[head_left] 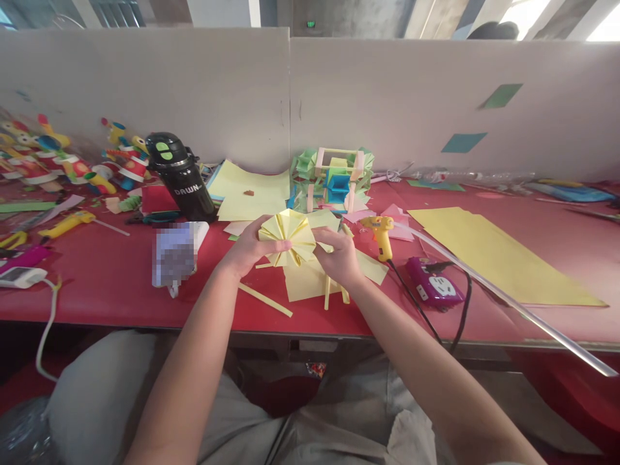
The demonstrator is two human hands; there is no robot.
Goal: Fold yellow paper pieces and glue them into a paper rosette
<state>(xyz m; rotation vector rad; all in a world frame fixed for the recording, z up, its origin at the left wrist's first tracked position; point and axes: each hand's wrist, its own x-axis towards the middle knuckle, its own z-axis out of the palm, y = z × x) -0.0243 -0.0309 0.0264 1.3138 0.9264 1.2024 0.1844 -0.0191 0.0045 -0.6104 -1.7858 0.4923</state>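
Note:
A pleated yellow paper rosette [296, 227] is held up over the desk, its folds fanning out from the centre. My left hand [249, 248] grips it from the left, the thumb lying across its front and the fingers behind. At the right edge of the rosette, my right hand [338, 255] is closed with its fingertips against the paper, partly hidden behind it. Beneath the hands lie yellow paper sheets [303, 284] and narrow yellow paper strips [266, 299]. Just right of my right hand stands a yellow glue gun [381, 234] with a black cord.
A purple power socket [438, 284] and a long clear glue stick [523, 313] are at right, beside large yellow sheets [504, 258]. Behind stands a green, pink and blue paper model [334, 177]. At left are a black bottle [181, 181], a blurred phone-like device [177, 255] and another glue gun [68, 224].

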